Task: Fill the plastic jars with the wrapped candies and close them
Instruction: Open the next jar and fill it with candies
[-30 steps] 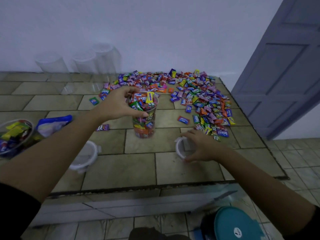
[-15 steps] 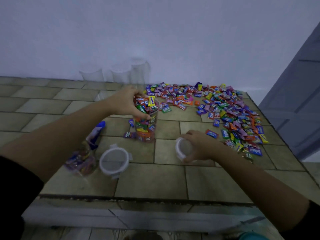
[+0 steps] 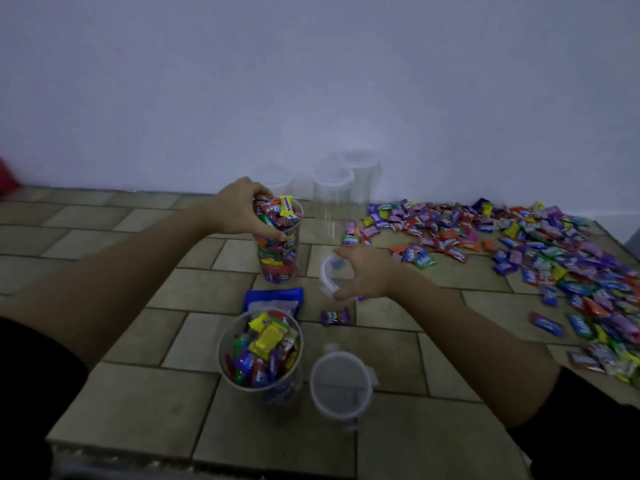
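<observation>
While the left hand (image 3: 242,211) steadies the jar (image 3: 281,251) at its rim, fingers curled round the top, the right hand (image 3: 369,271) pinches a clear lid (image 3: 329,271) just right of it, below mouth level. Jar upright on the table (image 3: 145,393). Lid tilted on edge, open face toward the jar. Likely next: lift the lid, carry it left, level it over the mouth. Wrapped candies (image 3: 277,216) heaped above the rim may stop it seating.

— Home or shop?
— Looks like a home: a rough tiled counter (image 3: 138,393) under the left hand (image 3: 239,211), a bare painted wall (image 3: 311,81) beyond its fingers (image 3: 256,191), wrapped candies (image 3: 519,244) dumped right of them.
</observation>
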